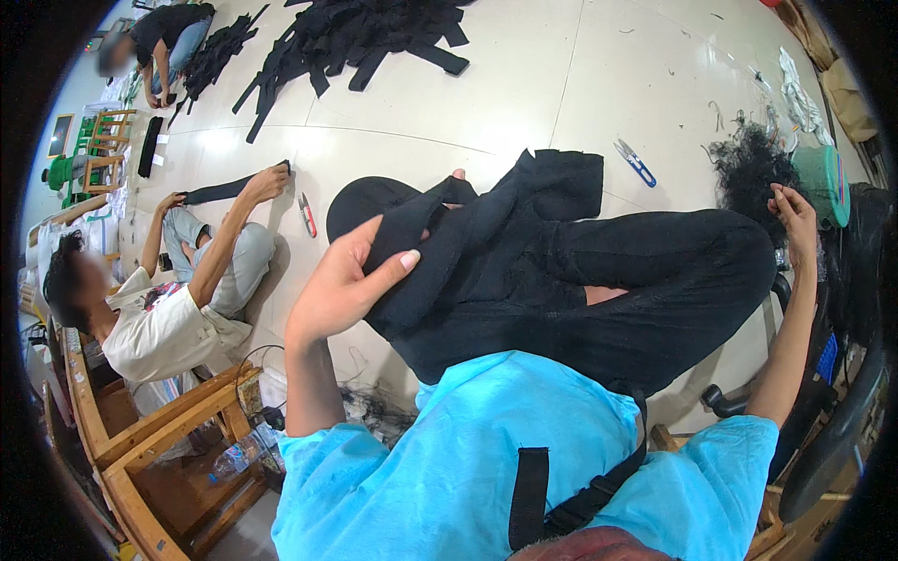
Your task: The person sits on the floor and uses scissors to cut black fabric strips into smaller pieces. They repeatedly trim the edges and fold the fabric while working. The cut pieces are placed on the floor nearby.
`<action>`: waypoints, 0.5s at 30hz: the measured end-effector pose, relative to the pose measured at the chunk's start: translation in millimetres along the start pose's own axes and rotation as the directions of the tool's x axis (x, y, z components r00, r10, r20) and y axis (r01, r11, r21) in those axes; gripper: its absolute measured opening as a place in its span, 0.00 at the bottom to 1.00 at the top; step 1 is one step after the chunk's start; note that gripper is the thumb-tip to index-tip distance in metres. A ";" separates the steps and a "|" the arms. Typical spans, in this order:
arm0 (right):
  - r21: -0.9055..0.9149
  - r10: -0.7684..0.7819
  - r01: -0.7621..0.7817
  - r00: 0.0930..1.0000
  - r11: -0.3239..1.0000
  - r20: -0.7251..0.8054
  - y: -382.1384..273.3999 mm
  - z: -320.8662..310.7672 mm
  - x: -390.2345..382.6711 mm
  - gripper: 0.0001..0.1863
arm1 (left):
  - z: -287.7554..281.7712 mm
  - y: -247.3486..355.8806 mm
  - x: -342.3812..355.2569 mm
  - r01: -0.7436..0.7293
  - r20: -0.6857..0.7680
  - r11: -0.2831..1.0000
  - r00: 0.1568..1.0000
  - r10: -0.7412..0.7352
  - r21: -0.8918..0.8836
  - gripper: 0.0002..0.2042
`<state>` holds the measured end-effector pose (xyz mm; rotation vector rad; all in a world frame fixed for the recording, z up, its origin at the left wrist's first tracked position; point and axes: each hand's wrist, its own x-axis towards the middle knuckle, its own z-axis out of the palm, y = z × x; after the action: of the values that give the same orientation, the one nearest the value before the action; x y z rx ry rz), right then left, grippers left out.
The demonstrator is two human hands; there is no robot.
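A black fabric strip point(561, 182) lies bunched across my lap, its wide end spreading to the right over my black trousers. My left hand point(341, 280) grips the strip, thumb on top and fingers beneath, one fingertip showing past a fold. Far to the right, my right hand point(795, 215) is held out beside a tangled clump of black thread point(745, 173). Its thumb and forefinger are pinched together; whether a thread is between them is too small to tell. Blue-handled thread snips point(636, 165) lie on the floor beyond my knee.
A green round container point(825, 182) stands by the thread clump. Many black strips point(346, 42) are heaped on the floor ahead. To the left, a seated person point(178, 299) stretches a black strip, near red-handled snips point(307, 217). Another person bends down at far left. A wooden frame point(140, 449) stands at lower left.
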<state>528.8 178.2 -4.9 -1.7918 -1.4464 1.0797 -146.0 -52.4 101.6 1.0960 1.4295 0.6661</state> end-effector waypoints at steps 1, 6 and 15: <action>-0.067 0.018 -0.017 1.000 0.998 0.009 1.7 -1.7 3.4 0.17 | 0.9 -4.8 -2.2 0.012 0.002 1.000 1.000 -0.012 0.001 0.16; -0.181 -0.017 0.016 1.000 0.983 -0.005 20.5 -11.3 20.7 0.16 | 7.6 -21.6 -11.4 0.082 -0.067 0.995 0.994 -0.086 -0.062 0.16; -0.275 -0.129 0.144 0.989 0.951 0.074 14.5 -13.4 31.3 0.18 | 5.8 -24.4 -19.8 0.070 -0.112 0.994 0.990 -0.080 -0.086 0.19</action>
<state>550.0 205.7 -17.4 -1.8288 -1.8039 0.8957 -148.2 -81.0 87.6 0.9481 1.5212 0.7377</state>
